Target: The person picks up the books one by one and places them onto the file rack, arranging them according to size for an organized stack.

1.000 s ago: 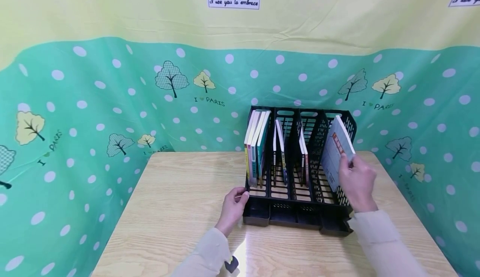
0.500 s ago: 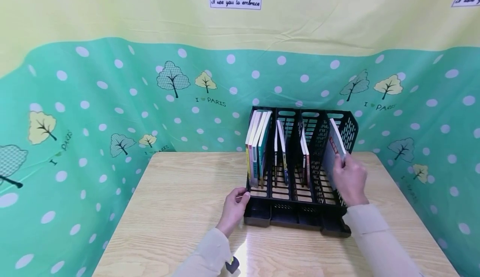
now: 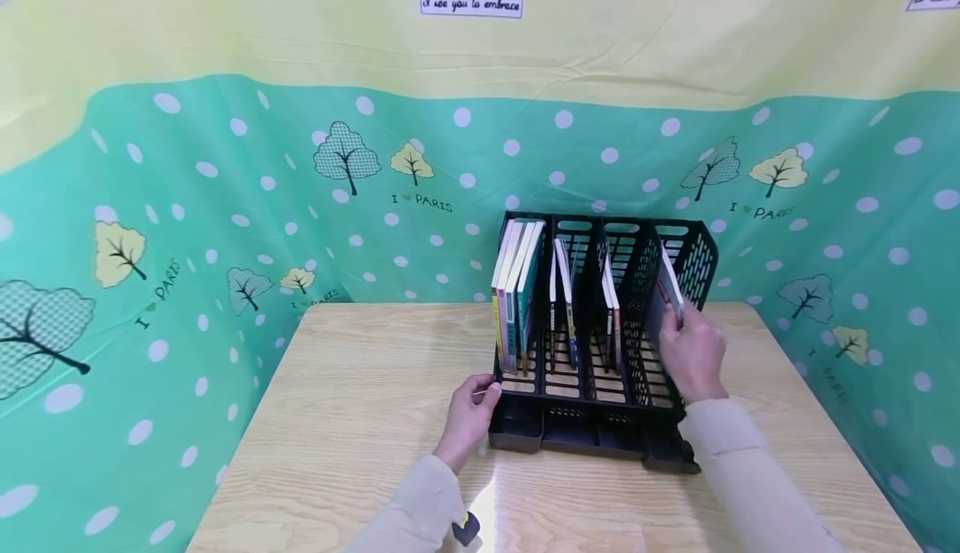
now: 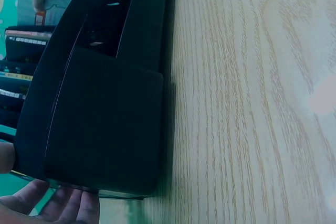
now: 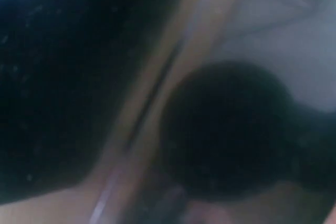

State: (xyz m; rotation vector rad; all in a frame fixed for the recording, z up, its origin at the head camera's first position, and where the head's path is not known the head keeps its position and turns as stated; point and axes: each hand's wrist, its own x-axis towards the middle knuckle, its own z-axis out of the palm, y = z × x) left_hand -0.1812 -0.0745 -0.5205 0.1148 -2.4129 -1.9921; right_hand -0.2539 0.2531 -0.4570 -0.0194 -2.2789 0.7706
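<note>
A black plastic book rack (image 3: 592, 403) with upright dividers stands on the table. My left hand (image 3: 468, 411) grips its front left corner; in the left wrist view the thumb and fingers (image 4: 84, 205) lie on two sides of that corner. Inside the rightmost compartment is a thin grey-blue book (image 3: 663, 295) with a white page edge, standing upright with a slight lean. My right hand (image 3: 693, 353) pinches this book near its front upper edge, thumb on its left face. The hand hides the book's lower front part. The right wrist view is dark and blurred.
Several books (image 3: 516, 295) fill the leftmost compartment. Thin books (image 3: 564, 303) stand in the second, and more thin books (image 3: 611, 320) in the third. A polka-dot curtain (image 3: 405, 261) hangs behind and beside the wooden table (image 3: 360, 370).
My right hand has moved left and slightly down with the book, which now sits deeper in the rightmost compartment. My left hand keeps its hold on the rack's corner.
</note>
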